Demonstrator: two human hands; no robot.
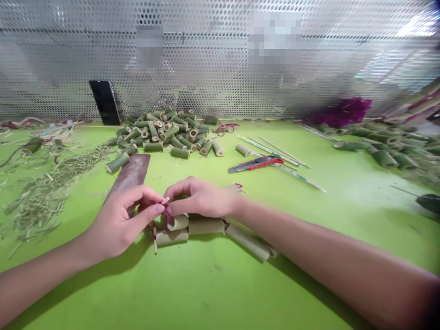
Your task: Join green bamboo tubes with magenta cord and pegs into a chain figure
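Between thumb and forefinger, my left hand pinches a short thin stick with purple cord around it. My right hand is closed close beside it, its fingertips at the same cord; exactly what they grip is partly hidden. Below the hands lie pale scraped bamboo tubes joined by purple cord, with another small stick tied at their left end. More pale tubes extend to the right under my right forearm.
A utility knife and thin sticks lie beyond my hands. Behind are a pile of green bamboo pieces and a propped phone. Shavings cover the left; a dark flat strip lies behind my left hand. Bamboo lies right.
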